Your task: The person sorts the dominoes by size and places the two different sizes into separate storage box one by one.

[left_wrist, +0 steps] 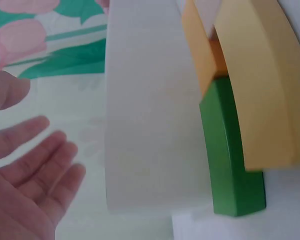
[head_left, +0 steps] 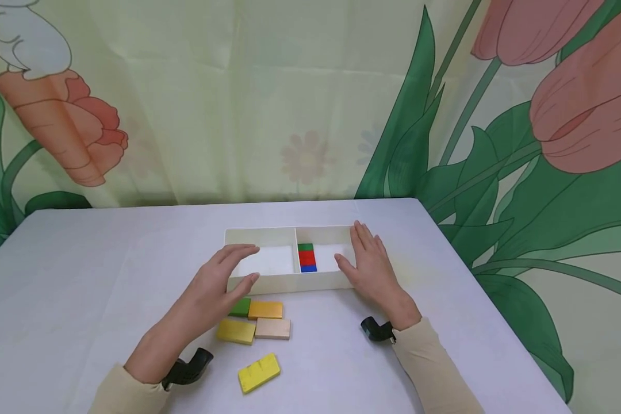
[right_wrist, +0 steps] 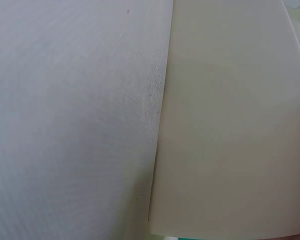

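Observation:
A white two-compartment box (head_left: 274, 283) stands on the table. My left hand (head_left: 207, 287) is at its left end, thumb and fingers spread apart with nothing between them; the left wrist view shows these fingers bent slightly beside the box's wall. My right hand (head_left: 372, 270) lies along the box's right end, its fingers straight and its thumb apart over the right compartment. Inside that compartment, green, red (head_left: 307, 257) and blue blocks line up against the divider. In the right wrist view the box's pale outer wall fills the right half.
Before the box lie a green block (head_left: 240, 307), partly hidden by the left hand, an orange block (head_left: 265, 310), a dull yellow block (head_left: 236, 332) and a pale wooden block (head_left: 272, 329). A bright yellow block (head_left: 259, 372) sits nearer. A printed curtain (head_left: 212, 115) hangs behind the table.

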`<state>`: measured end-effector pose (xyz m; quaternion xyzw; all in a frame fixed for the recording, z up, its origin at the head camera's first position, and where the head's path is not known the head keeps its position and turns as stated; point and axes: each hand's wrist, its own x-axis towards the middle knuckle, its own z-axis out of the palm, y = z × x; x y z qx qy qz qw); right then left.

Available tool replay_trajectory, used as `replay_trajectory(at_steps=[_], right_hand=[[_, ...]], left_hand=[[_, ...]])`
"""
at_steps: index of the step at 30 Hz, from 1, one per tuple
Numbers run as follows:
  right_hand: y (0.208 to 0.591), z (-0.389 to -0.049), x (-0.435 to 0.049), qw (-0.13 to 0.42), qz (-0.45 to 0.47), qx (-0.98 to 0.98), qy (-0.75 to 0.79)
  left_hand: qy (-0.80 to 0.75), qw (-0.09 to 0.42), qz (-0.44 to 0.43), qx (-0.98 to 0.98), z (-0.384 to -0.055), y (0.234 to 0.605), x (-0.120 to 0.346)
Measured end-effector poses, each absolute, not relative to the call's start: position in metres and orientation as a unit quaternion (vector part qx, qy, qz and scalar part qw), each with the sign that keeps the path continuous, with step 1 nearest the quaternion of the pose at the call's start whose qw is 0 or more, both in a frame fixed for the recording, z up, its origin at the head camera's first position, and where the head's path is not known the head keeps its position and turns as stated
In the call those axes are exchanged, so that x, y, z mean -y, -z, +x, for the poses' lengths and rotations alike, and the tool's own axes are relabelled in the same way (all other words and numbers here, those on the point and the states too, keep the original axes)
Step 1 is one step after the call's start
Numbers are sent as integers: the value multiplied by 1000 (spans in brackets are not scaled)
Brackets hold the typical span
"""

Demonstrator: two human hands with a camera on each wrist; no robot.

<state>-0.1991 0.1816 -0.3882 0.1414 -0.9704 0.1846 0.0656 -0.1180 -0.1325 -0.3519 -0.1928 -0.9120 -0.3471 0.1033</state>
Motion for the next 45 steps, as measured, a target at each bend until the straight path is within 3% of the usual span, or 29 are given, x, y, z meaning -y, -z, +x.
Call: replay_trajectory(at_steps=[4, 14, 27, 37, 45], right_hand=[[389, -200, -182, 62, 143, 969, -191], [389, -200, -182, 59, 139, 969, -197], [388, -200, -181, 59, 139, 970, -192], [387, -201, -181, 58, 139, 969, -196], [387, -201, -182, 57, 140, 970, -193]], left_hand=[[385, 83, -227, 891, -117, 352, 130], [381, -22, -280, 881, -114, 369, 126], [315, -24, -303, 899, -116, 394, 120], [316, -64, -288, 902, -116, 388, 123], [297, -29, -264, 917, -115, 392, 117]])
